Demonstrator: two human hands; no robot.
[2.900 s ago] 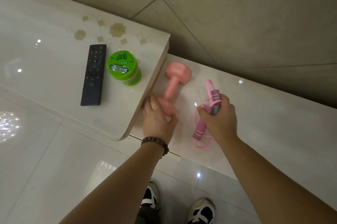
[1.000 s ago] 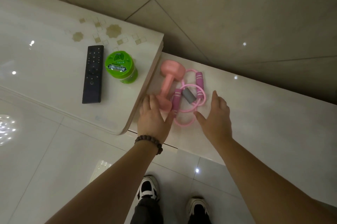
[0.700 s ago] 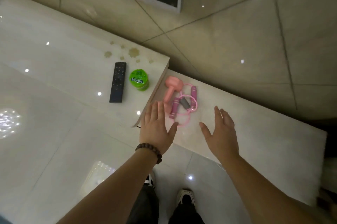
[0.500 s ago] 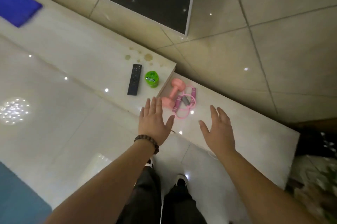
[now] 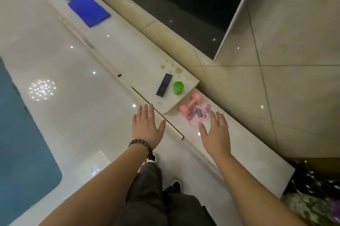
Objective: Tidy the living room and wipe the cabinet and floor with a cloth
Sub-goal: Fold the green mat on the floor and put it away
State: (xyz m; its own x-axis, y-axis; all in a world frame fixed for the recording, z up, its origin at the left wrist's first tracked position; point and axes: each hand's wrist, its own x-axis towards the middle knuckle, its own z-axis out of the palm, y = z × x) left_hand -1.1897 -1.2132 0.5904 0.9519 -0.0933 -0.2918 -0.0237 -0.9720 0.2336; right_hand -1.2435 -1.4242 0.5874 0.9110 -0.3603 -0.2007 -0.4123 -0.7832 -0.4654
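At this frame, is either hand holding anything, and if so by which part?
Nothing is held. The left hand and right hand are both open with fingers spread, clear of the pink skipping rope and dumbbell on the cabinet.

- Bare forearms, no sleeves.
- Dark beaded bracelet (image 5: 140,146) on the left wrist.
- Dark grey trousers (image 5: 156,200).
- Black-and-white shoes (image 5: 151,158), partly hidden by the legs.

You are looking down at the cabinet (image 5: 128,54): the remote (image 5: 164,84) is lying on its upper step, left of the tub (image 5: 178,88); dumbbell (image 5: 191,104) and skipping rope (image 5: 199,115) are resting together on the lower step to the right; the cloth (image 5: 89,9) is lying far left.
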